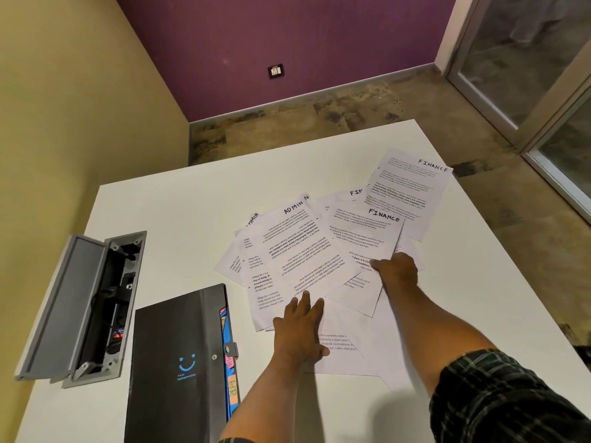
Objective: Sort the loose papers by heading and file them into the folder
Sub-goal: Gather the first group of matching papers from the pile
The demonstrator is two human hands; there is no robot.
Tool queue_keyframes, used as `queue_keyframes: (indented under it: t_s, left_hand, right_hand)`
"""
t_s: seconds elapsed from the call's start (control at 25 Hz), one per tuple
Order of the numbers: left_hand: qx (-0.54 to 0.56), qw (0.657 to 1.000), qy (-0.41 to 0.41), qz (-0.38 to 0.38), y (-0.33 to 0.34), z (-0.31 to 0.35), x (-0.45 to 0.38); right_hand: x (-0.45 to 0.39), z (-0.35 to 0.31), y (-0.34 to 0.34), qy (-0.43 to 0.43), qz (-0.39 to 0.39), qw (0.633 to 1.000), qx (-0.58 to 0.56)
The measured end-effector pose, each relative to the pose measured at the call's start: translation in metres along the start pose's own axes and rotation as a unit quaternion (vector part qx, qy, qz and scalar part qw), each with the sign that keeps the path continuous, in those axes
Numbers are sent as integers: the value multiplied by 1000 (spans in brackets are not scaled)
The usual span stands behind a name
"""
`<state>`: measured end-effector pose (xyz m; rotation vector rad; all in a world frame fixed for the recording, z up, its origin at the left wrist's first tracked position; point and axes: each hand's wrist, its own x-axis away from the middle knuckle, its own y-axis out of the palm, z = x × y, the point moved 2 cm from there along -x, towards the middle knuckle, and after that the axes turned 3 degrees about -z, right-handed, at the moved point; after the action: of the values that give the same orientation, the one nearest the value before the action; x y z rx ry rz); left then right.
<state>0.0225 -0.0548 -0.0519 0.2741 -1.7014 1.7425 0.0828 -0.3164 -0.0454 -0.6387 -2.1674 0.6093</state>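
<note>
Headings (pixel 383 215) showing: three FINANCE, two ADMIN; one folder (pixel 179 362).

there is one view only, from the camera on my head, so nothing is shared with a second view. it looks forward and steeply down over the white table (pixel 166 212), whose near edge runs out of the bottom of the picture. my left hand (pixel 302 327) and right hand (pixel 396 270) reach away from the lens into the middle of the frame, close beneath it, over the papers (pixel 307 251). the folder (pixel 172 362) sits low and left, cut by the bottom edge. the wide lens bends the table's edges and takes in the floor (pixel 319 123) and the purple wall (pixel 287 43) beyond.
</note>
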Motion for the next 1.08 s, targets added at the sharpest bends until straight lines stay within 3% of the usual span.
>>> queue_keyframes:
  t_s: [0.28,0.52,0.64,0.8,0.96,1.0,1.08]
  left_hand:
    - [8,1000,6,-13,-6,-1,2]
    - [105,991,3,-77,-31,-6,0]
    - [201,979,6,-21,-49,-7,3]
    - [413,908,-41,54,-81,-6,18]
    - [608,792,-56,-4,-100,2,26]
    - [623,780,-45,-17,-99,3,26]
    - [609,792,-38,2,-89,1,22]
  right_hand:
    - [5,-4,-9,-59,33,997,-44]
    - [14,11,-41,-67,137,978,-141]
    - [21,25,-60,-90,169,959,-208]
    - [35,47,-77,-108,153,941,-282]
    - [54,56,-69,-133,23,950,-281]
    - [58,55,-65,-137,-7,952,-274]
    - [65,51,-55,-139,-69,952,-264]
